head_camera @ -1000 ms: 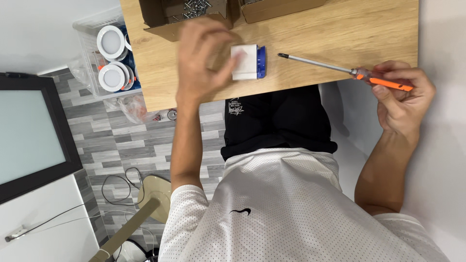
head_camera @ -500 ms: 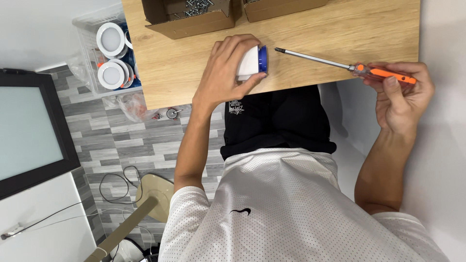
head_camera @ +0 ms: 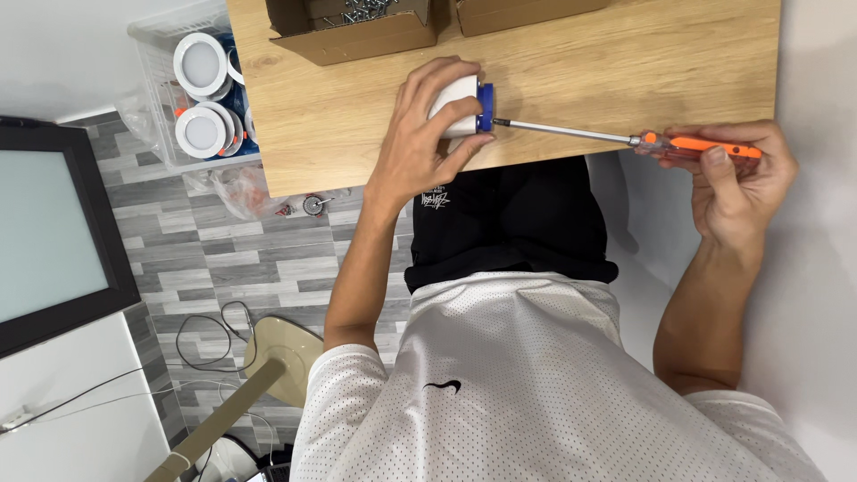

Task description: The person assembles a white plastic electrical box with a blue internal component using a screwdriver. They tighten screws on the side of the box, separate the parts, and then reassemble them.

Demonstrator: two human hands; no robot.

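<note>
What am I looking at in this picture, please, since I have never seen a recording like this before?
There is no machine here: a camera worn on a person's head looks down at their own two bare hands. The left hand grips a small white and blue box on the wooden table. The right hand holds an orange-handled screwdriver, its tip against the box's blue end. Two open cardboard boxes stand along the table's far edge. Beside the table, a clear bin holds round white lamps.
</note>
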